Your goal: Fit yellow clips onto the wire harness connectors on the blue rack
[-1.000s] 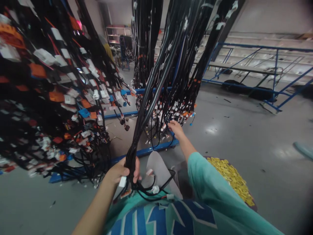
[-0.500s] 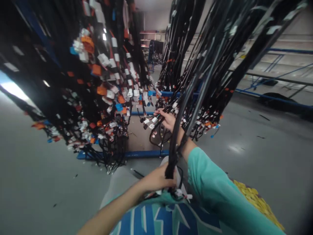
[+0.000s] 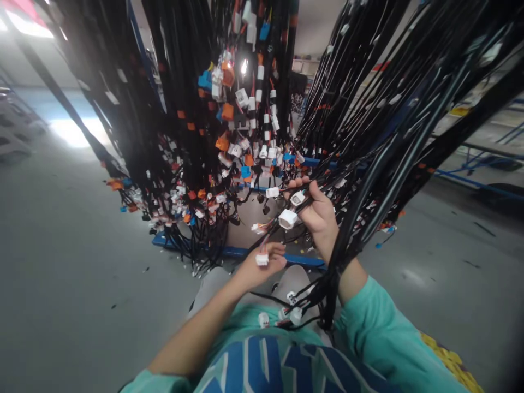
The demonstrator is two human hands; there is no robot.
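From where I sit, a smooth grey floor spreads to both sides, with small dark scraps scattered over it and a soft white reflection towards four o'clock. At ten o'clock I get strong white glare on the floor, tinged blue around it, with a blurred pale slatted object just beside it. A pale wall shows at twelve, above distant storage shelves. Out at two o'clock I see more pale shelving, a yellow item on it, and a blue tubular metal frame in front.
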